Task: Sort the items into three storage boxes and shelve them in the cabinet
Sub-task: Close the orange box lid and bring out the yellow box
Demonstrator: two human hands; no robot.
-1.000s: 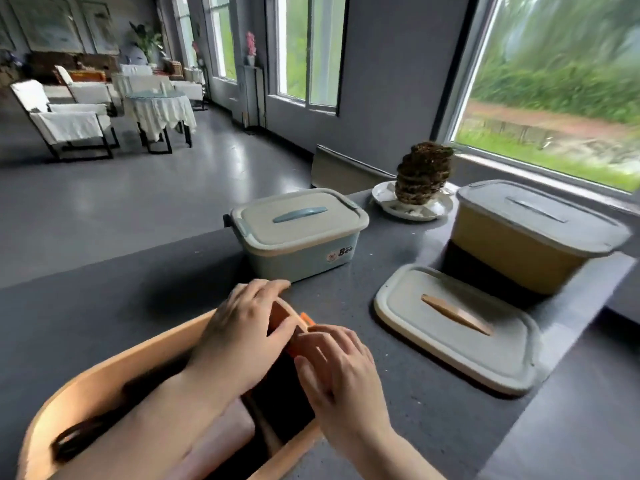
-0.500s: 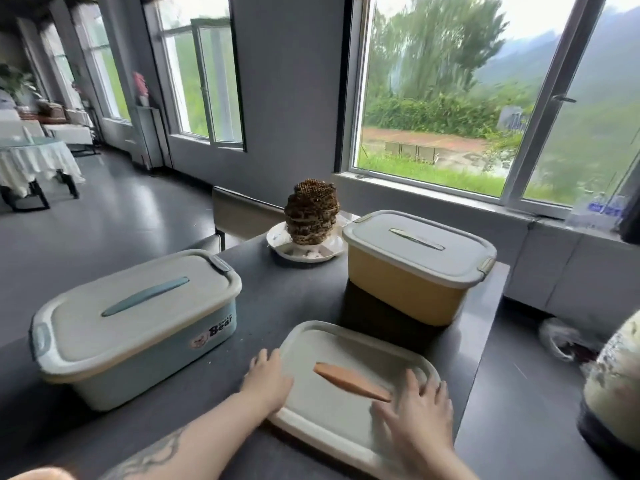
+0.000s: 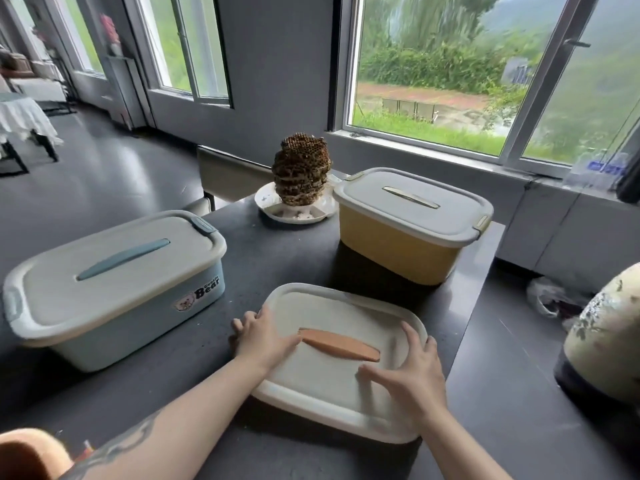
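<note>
A loose grey-white lid [image 3: 332, 386] with an orange handle lies on the dark table in front of me. My left hand [image 3: 263, 337] grips its left rim, thumb on top beside the handle. Spread flat on the lid's right side is my right hand [image 3: 408, 372], fingertips reaching the right rim. A blue storage box [image 3: 114, 292] with its lid on stands to the left. At the back right stands a yellow storage box [image 3: 398, 251], also lidded. Only a corner of the orange storage box [image 3: 24, 455] shows at the bottom left.
A brown wasp nest [image 3: 301, 174] sits on a white plate [image 3: 294, 213] at the table's far edge. A rounded patterned object [image 3: 606, 337] stands off the table's right side, with a plastic bag [image 3: 550, 299] on the floor behind it. Windows run behind the table.
My hands left the open orange box and went to the loose lid. The view swung right, and both hands have since slid further onto the lid.
</note>
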